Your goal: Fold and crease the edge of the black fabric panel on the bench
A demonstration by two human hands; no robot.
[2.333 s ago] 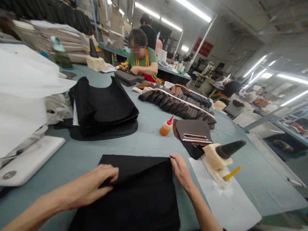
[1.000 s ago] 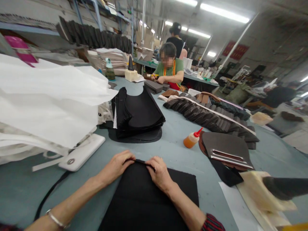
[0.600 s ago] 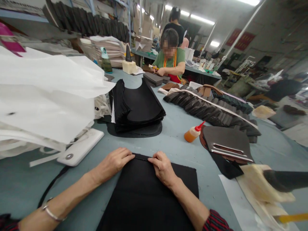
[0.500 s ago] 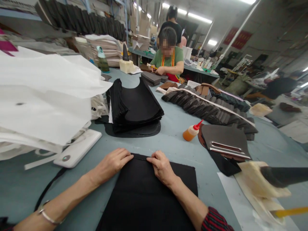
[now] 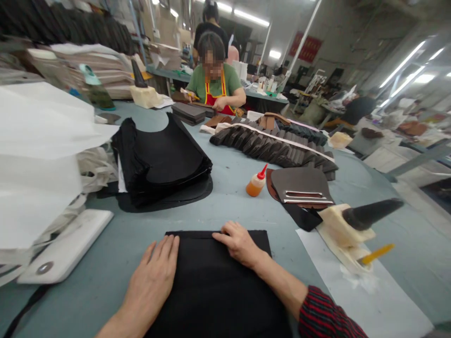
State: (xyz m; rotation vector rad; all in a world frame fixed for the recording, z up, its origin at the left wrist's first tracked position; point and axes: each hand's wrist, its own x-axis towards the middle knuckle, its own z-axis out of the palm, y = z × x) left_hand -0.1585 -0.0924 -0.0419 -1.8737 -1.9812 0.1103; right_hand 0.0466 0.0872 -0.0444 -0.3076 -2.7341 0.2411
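Note:
A black fabric panel (image 5: pixel 218 291) lies flat before me, with a narrow folded strip along its far edge. My left hand (image 5: pixel 155 267) rests flat on the panel's left side, its fingers stretched out and pointing away from me. At the folded strip, my right hand (image 5: pixel 239 244) has its fingers bent and the fingertips pressed on the fabric. Beyond the panel sits a stack of black fabric pieces (image 5: pixel 169 155). A small glue bottle (image 5: pixel 256 182) with a red nozzle and orange liquid stands to the right of that stack.
White sheets (image 5: pixel 45 159) and a white flat device (image 5: pixel 66 246) lie on the left. At right, a cream glue container (image 5: pixel 343 225) with a black cone and a yellow-handled tool (image 5: pixel 378 253) stands on paper. Grey pieces (image 5: pixel 275 145) lie farther back. A co-worker (image 5: pixel 214 80) sits across the table.
My left hand has let go of the fold's left end and now lies flat on the panel's left side. My right hand stays at the fold. The view has swung right.

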